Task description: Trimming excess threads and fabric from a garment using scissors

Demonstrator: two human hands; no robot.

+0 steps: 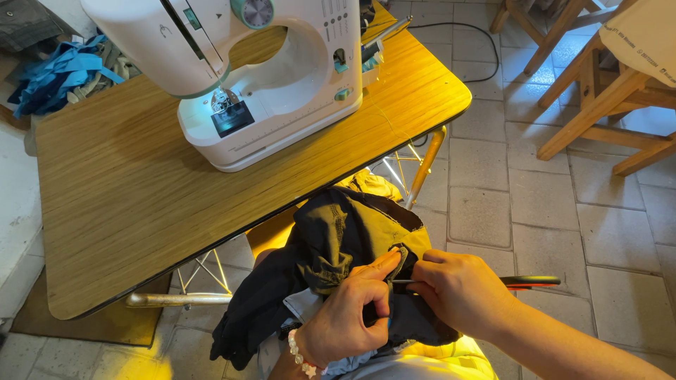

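1. Head view: the left hand (346,317) pinches a small folded bit of the dark garment (338,246), thumb and forefinger closed tight on the fabric near a seam, the other fingers curled under.
2. The right hand (461,290) is closed around a thin tool (529,282) with a dark and red handle that sticks out to the right of the fist; its slim metal tip runs left and meets the fabric just beside the left thumb. Whether the tip is under a stitch or only resting on the cloth, I cannot tell.
3. The two hands sit almost touching, both over the same small spot on the garment.
4. The garment is black with olive patches and lies bunched on the person's lap, just below the near edge of the table; part of it hangs down to the left.
5. A bead bracelet (301,357) with a small star charm circles the left wrist.
6. The wooden table (120,197) stands just beyond the lap, with a white sewing machine (267,77) on it, its small lamp lit over the needle plate.
7. Blue fabric scraps (60,74) lie heaped past the table's far left corner.
8. Wooden chair legs (591,91) stand on the tiled floor (535,204) at upper right, well apart from the hands.
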